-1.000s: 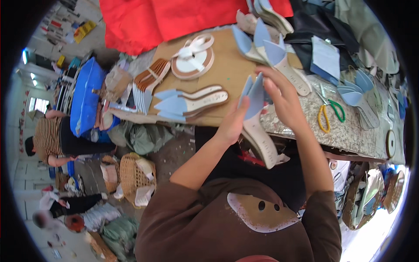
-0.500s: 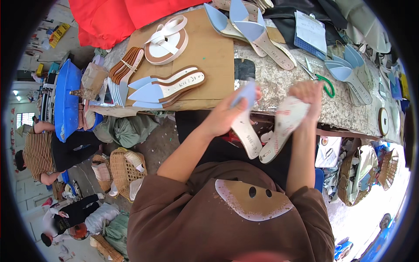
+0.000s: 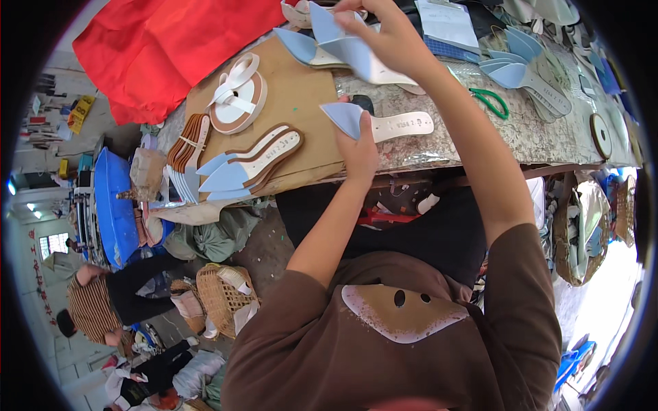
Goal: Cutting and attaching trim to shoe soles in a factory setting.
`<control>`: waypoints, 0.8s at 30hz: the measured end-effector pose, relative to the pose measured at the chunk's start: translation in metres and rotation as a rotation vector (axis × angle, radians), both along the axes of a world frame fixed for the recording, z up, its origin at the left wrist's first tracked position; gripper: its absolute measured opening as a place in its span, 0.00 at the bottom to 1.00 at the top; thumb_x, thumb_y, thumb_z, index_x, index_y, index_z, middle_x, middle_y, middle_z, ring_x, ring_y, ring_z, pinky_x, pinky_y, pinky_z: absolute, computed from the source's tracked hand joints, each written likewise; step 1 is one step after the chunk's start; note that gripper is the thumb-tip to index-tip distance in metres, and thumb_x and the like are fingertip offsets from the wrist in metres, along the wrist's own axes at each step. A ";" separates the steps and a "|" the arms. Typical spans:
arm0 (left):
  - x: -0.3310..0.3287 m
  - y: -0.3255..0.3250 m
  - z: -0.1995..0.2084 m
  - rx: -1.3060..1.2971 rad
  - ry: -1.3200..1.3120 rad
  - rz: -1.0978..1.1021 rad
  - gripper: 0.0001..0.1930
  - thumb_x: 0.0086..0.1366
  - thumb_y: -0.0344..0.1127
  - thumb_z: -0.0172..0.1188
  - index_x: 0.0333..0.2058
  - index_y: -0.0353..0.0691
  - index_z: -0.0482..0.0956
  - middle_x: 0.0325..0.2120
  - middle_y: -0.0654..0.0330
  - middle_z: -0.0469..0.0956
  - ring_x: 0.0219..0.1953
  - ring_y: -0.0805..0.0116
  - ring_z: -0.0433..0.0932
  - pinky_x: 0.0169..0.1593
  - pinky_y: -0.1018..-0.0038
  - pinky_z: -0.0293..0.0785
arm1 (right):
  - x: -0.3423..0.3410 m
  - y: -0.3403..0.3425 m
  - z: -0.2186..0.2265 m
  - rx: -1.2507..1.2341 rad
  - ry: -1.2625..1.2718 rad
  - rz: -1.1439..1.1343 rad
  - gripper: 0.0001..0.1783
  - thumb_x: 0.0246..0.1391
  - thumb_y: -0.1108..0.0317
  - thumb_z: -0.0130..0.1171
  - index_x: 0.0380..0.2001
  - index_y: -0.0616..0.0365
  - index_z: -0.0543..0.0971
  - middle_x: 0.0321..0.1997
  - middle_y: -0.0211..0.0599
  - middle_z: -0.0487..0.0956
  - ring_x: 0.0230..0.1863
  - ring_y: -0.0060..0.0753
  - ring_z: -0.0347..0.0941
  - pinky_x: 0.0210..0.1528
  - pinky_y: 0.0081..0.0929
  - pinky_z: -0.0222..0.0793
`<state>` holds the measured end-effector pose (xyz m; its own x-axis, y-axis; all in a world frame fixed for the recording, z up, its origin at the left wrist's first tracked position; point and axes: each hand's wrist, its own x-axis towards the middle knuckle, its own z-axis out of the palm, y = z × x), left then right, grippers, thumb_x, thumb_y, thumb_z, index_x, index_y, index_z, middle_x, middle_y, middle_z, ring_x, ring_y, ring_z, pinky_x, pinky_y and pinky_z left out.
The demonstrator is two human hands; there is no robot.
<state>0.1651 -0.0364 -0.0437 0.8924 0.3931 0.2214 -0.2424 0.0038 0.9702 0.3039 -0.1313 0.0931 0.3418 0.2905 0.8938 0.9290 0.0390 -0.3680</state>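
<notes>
- Pinching a flat shoe sole with a pointed pale-blue toe and a long white heel strip (image 3: 401,127), I have the left hand (image 3: 358,147) closed about its toe end, thumb on top, by the near edge of the mottled grey table (image 3: 445,140).
- That grip seems chosen because the toe is broad enough to press; it leaves the white strip uncovered, pointing toward the table's right edge. I cannot tell whether the sole touches the tabletop.
- I have the right hand (image 3: 391,34) farther from the near edge, over a loose fan of blue-toed white soles (image 3: 298,48); blur hides whether its fingers grip any.
- On the brown cardboard sheet (image 3: 295,89), a low stack of brown-edged, blue-toed soles (image 3: 236,175) lies near the table's near edge, toes leftward, probably to keep them matched.
- The held sole looks smooth, its toe tapering to a tip, its strip round-ended with dark markings.
</notes>
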 end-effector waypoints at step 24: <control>-0.061 -0.139 -0.098 0.781 0.096 -1.035 0.41 0.61 0.49 0.62 0.66 0.38 0.54 0.65 0.38 0.55 0.65 0.40 0.59 0.65 0.58 0.58 | -0.220 -0.265 -0.168 -1.030 0.651 -0.526 0.20 0.48 0.48 0.63 0.26 0.55 0.75 0.21 0.40 0.78 0.26 0.50 0.76 0.29 0.46 0.71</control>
